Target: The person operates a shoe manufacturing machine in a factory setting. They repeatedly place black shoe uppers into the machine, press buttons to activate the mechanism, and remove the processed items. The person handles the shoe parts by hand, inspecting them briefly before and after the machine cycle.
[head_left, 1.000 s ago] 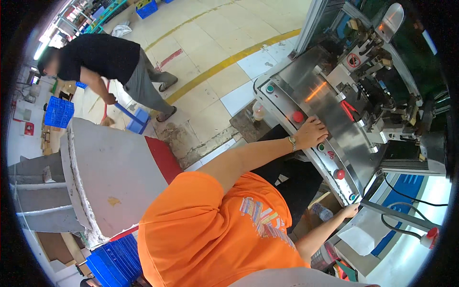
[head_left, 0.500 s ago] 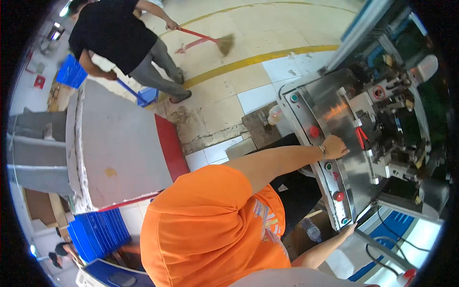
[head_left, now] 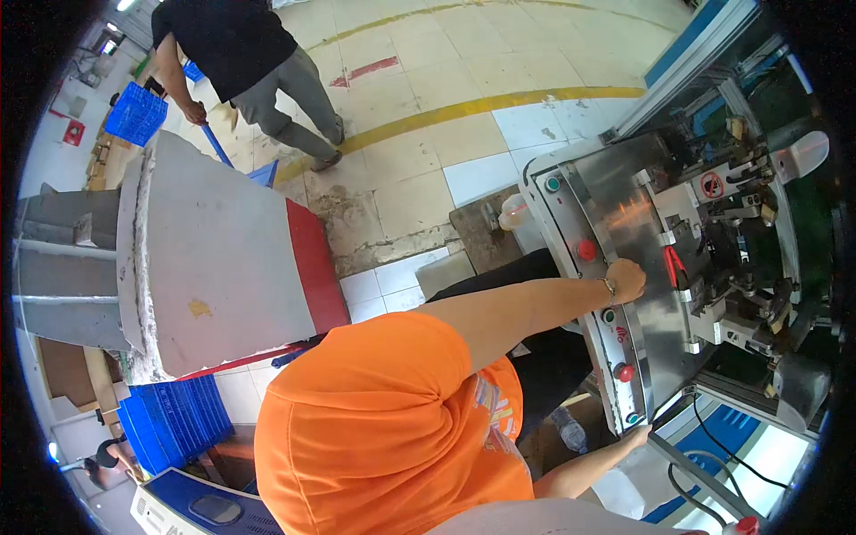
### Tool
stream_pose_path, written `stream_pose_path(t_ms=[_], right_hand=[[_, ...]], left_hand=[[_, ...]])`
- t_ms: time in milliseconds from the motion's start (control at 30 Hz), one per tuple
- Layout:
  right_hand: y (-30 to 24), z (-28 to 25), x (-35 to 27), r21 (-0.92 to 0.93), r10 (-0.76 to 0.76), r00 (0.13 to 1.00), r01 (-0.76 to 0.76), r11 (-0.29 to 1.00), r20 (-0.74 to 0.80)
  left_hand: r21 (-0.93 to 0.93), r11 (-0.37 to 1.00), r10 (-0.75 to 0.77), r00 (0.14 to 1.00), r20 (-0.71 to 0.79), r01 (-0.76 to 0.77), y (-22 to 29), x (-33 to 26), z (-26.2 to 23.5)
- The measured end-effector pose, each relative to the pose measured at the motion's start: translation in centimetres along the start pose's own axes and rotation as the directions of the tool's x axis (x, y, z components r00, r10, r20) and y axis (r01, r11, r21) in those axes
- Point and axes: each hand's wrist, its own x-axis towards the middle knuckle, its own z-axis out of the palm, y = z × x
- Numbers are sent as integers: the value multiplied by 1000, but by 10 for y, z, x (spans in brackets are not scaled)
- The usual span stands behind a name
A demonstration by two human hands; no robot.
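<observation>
My left hand (head_left: 627, 281) is curled closed over the steel top (head_left: 646, 334) of a machine, close to its button panel (head_left: 571, 218). Whatever its fingers may hold is hidden. Beyond that hand, a red-handled tool (head_left: 675, 266) lies by the machine's metal fixtures (head_left: 713, 308). My right hand (head_left: 637, 436) is at the panel's near end, beside a green button (head_left: 633, 418). Its fingers are mostly hidden, so their grip does not show. Red knobs (head_left: 586, 250) and further green buttons sit along the panel between my hands.
Behind me stands a large grey casing (head_left: 218, 267) with a red edge. Blue crates (head_left: 174, 423) are stacked near it. A co-worker (head_left: 227, 49) holds a blue-handled dustpan (head_left: 263, 174) on the tiled floor. A plastic bottle (head_left: 569, 430) lies below the machine; cables (head_left: 727, 455) hang beside it.
My left hand looks more tightly curled, still at the steel top. The co-worker has turned and shifted, and the broom has gone out of sight. The view has moved slightly.
</observation>
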Motion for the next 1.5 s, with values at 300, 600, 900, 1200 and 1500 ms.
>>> stream_pose_path(t_ms=[300, 600, 900, 1200, 1500], right_hand=[[13, 0, -1, -53, -59, 998, 59, 997, -6], [31, 1, -1, -49, -84, 996, 83, 995, -26], [36, -1, 5, -36, -85, 996, 85, 996, -7], [22, 13, 14, -33, -89, 995, 91, 995, 44], [36, 8, 48, -24, -128, 990, 129, 991, 62]], left_hand=[[-8, 1000, 14, 1000, -26, -14, -1, -6, 3], [17, 1000, -16, 1000, 7, 16, 2, -6, -3], [53, 998, -33, 998, 50, 30, 2, 0, -1], [10, 998, -64, 998, 16, 64, 1, -3, -7], [8, 998, -60, 997, 42, 60, 10, -5, -12]])
